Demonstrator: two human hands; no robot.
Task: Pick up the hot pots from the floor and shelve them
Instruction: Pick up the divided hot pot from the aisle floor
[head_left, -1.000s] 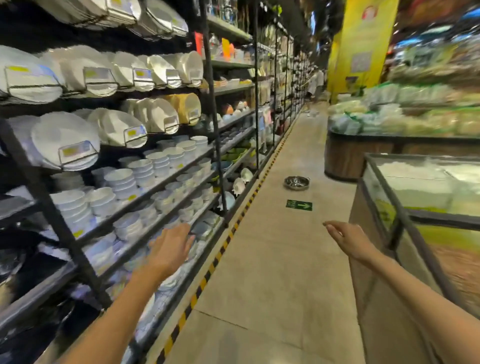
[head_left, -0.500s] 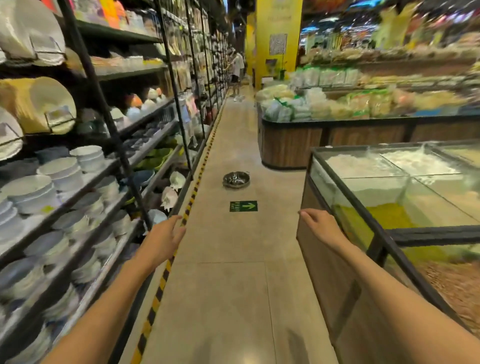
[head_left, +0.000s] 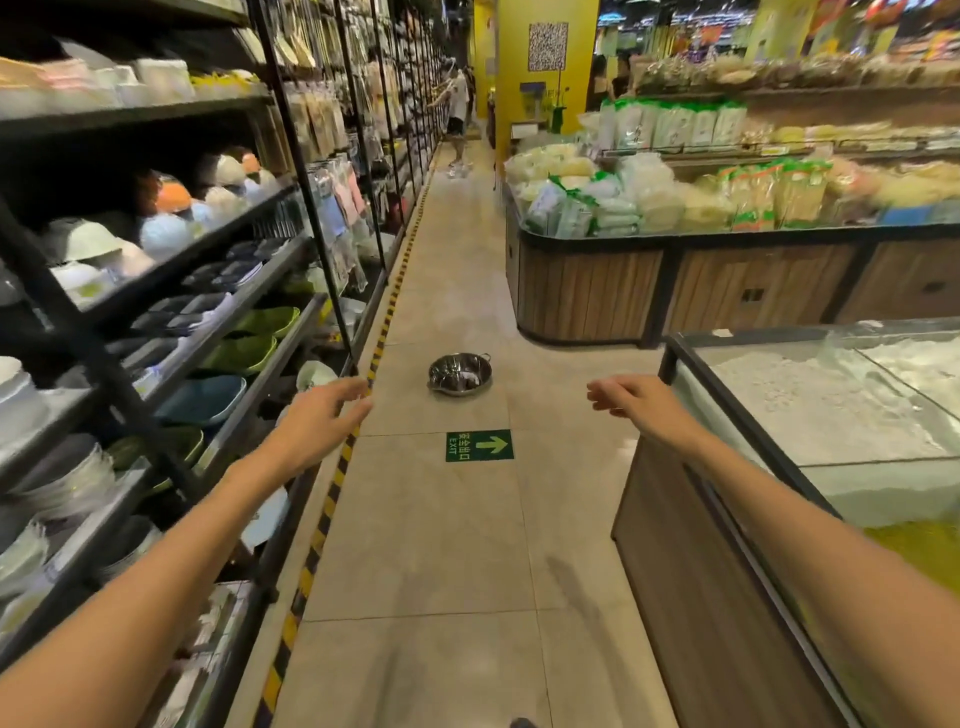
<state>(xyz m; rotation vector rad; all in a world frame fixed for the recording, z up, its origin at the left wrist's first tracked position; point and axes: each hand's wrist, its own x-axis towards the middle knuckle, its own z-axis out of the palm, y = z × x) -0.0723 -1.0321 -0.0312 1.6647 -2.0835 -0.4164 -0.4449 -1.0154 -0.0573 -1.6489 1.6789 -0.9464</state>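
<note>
Both arms are reaching forward with nothing in them: the left hand (head_left: 317, 418) is spreading its fingers loosely, and the right hand (head_left: 636, 402) is hanging half-curled, fingers relaxed and apart. Ahead of and between the two hands, a steel hot pot (head_left: 460, 373) is sitting upright on the floor (head_left: 426, 525), well out of reach, just beyond the green exit sticker (head_left: 479, 445). The crockery shelving (head_left: 218, 317) is running along outside the left hand; a glass-topped bin (head_left: 810, 405) is standing outside the right. The step, as I judge it, is closing in on the pot. Doing it well likely means stepping past the sticker, crouching squarely over the pot, and taking a small side handle in each hand so it is lifting level.
</note>
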